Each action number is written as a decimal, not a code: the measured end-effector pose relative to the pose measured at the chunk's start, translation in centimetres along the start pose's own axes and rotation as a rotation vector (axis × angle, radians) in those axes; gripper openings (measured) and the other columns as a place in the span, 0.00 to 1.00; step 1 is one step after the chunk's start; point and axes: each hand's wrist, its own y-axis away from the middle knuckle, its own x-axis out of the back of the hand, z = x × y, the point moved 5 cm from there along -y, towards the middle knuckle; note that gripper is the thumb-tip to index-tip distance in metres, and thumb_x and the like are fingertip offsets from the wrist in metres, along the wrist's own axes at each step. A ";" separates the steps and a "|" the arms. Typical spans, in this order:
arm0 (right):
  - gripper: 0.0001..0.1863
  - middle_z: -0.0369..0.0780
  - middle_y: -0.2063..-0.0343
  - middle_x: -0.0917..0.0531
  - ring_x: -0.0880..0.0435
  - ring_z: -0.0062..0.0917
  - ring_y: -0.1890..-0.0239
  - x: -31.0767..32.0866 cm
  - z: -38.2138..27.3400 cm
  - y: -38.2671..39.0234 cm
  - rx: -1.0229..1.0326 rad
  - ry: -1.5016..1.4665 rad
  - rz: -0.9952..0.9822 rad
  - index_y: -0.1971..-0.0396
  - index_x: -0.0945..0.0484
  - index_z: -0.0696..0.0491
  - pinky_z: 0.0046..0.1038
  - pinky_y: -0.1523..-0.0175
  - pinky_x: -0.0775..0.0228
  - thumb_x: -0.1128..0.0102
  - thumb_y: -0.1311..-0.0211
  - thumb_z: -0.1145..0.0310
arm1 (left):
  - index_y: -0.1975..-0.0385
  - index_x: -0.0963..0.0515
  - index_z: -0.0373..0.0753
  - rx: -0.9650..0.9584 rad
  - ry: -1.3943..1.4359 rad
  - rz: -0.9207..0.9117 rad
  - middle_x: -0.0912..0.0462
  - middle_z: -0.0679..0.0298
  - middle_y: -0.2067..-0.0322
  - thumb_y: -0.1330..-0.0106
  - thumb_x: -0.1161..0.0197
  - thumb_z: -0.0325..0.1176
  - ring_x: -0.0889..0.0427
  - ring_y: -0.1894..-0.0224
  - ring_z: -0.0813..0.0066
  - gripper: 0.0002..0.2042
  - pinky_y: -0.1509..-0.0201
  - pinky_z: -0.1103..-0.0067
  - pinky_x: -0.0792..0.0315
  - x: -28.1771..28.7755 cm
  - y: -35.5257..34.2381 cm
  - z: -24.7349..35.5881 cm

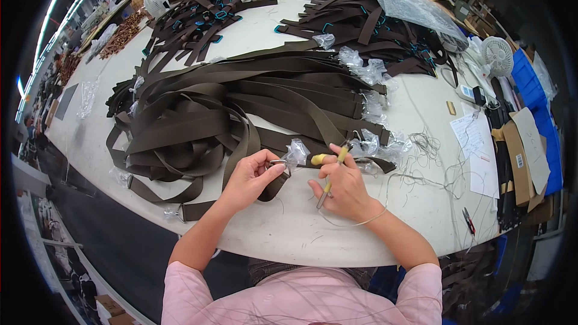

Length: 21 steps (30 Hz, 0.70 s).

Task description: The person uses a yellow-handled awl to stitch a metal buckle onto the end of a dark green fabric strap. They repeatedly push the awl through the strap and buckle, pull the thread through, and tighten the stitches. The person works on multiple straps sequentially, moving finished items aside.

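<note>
My left hand (pixel 251 179) is closed, its thumb and fingers pinching a small metal fitting (pixel 278 162) at the end of a dark brown webbing strap (pixel 276 188). Clear plastic wrap (pixel 297 152) lies just beyond the fingertips. To the right, my right hand (pixel 346 189) is wrapped round a slim, pen-like tool (pixel 327 189) with a yellowish barrel and a grey lower end, tilted down to the left. Something yellow covers one fingertip of that hand. The two hands are apart, and the tool does not touch the strap.
A big heap of brown straps (pixel 180 126) with plastic-wrapped ends fills the table's middle. Farther back lie two piles of straps with teal-edged buckles (pixel 220 15). At right are loose threads (pixel 424 144), papers (pixel 475 144), red-handled snips (pixel 468 221) and a white fan (pixel 497 57).
</note>
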 end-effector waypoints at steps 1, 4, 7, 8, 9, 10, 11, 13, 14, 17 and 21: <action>0.23 0.42 0.67 0.18 0.17 0.36 0.58 -0.1 0.0 0.1 -0.029 -0.014 -0.007 0.64 0.32 0.53 0.41 0.43 0.28 0.24 0.53 0.76 | 0.63 0.19 0.36 -0.021 -0.022 0.045 0.31 0.77 0.82 0.30 0.34 0.34 0.39 0.80 0.91 0.08 0.77 0.84 0.45 0.0 -0.2 0.1; 0.20 0.36 0.71 0.23 0.26 0.33 0.72 0.2 0.1 0.7 -0.050 -0.048 0.019 0.65 0.33 0.53 0.34 0.60 0.37 0.27 0.50 0.75 | 0.60 0.19 0.36 0.011 -0.367 -0.036 0.23 0.69 0.80 0.32 0.34 0.34 0.27 0.79 0.79 0.08 0.73 0.77 0.34 -1.4 -0.3 2.7; 0.18 0.35 0.73 0.23 0.28 0.32 0.72 1.3 -0.7 0.9 -0.091 0.073 -0.043 0.68 0.33 0.53 0.33 0.59 0.38 0.27 0.49 0.73 | 0.52 0.20 0.38 -0.220 -0.585 -0.134 0.17 0.63 0.69 0.35 0.33 0.30 0.19 0.69 0.69 0.13 0.62 0.77 0.26 -3.6 0.1 2.5; 0.18 0.35 0.73 0.23 0.28 0.32 0.72 1.3 -1.1 1.2 -0.093 0.094 -0.060 0.68 0.32 0.52 0.34 0.58 0.39 0.28 0.49 0.73 | 0.50 0.21 0.38 -0.379 -0.640 -0.159 0.18 0.59 0.64 0.36 0.33 0.28 0.18 0.64 0.58 0.15 0.60 0.69 0.24 -4.7 0.4 2.3; 0.17 0.35 0.73 0.23 0.28 0.32 0.72 1.3 -1.4 1.4 -0.093 0.114 -0.076 0.69 0.32 0.52 0.34 0.58 0.39 0.28 0.49 0.73 | 0.50 0.22 0.37 -0.380 -0.615 -0.200 0.20 0.58 0.63 0.36 0.33 0.27 0.18 0.63 0.59 0.15 0.60 0.69 0.23 -5.4 0.6 1.8; 0.17 0.35 0.74 0.23 0.27 0.32 0.71 1.2 -1.6 1.6 -0.093 0.134 -0.093 0.69 0.32 0.52 0.34 0.57 0.40 0.28 0.49 0.72 | 0.49 0.22 0.37 -0.380 -0.588 -0.240 0.21 0.58 0.62 0.37 0.33 0.26 0.18 0.62 0.59 0.16 0.59 0.69 0.23 -6.2 0.6 1.3; 0.16 0.35 0.74 0.23 0.27 0.32 0.70 1.3 -1.6 2.0 -0.117 0.178 -0.107 0.69 0.31 0.52 0.35 0.57 0.40 0.28 0.48 0.72 | 0.49 0.22 0.37 -0.386 -0.561 -0.290 0.22 0.57 0.61 0.37 0.33 0.26 0.18 0.60 0.59 0.16 0.58 0.69 0.23 -7.0 0.4 1.3; 0.15 0.34 0.75 0.23 0.27 0.32 0.69 1.6 -1.6 2.8 -0.160 0.264 -0.136 0.69 0.30 0.52 0.35 0.55 0.39 0.29 0.47 0.72 | 0.48 0.24 0.34 -0.325 -0.495 -0.325 0.26 0.57 0.57 0.38 0.35 0.22 0.17 0.60 0.63 0.17 0.56 0.70 0.22 -7.6 0.1 0.9; 0.15 0.34 0.74 0.23 0.26 0.33 0.68 1.6 -1.5 3.1 -0.171 0.288 -0.155 0.69 0.30 0.53 0.36 0.55 0.39 0.30 0.48 0.73 | 0.47 0.25 0.33 -0.299 -0.468 -0.326 0.27 0.57 0.56 0.37 0.36 0.21 0.17 0.60 0.64 0.17 0.56 0.71 0.21 -7.5 0.0 0.8; 0.14 0.35 0.74 0.22 0.26 0.33 0.66 1.6 -1.2 4.0 -0.180 0.334 -0.191 0.68 0.30 0.53 0.36 0.54 0.39 0.31 0.50 0.74 | 0.46 0.26 0.31 -0.217 -0.407 -0.366 0.28 0.57 0.52 0.37 0.37 0.20 0.17 0.58 0.69 0.18 0.54 0.73 0.21 -6.9 0.2 0.6; 0.13 0.38 0.72 0.21 0.26 0.33 0.66 0.9 -1.3 3.9 -0.101 0.356 -0.150 0.68 0.30 0.53 0.36 0.53 0.38 0.35 0.51 0.75 | 0.46 0.26 0.33 -0.106 -0.416 -0.427 0.27 0.54 0.52 0.38 0.33 0.26 0.17 0.55 0.61 0.19 0.50 0.69 0.22 -6.9 0.5 1.1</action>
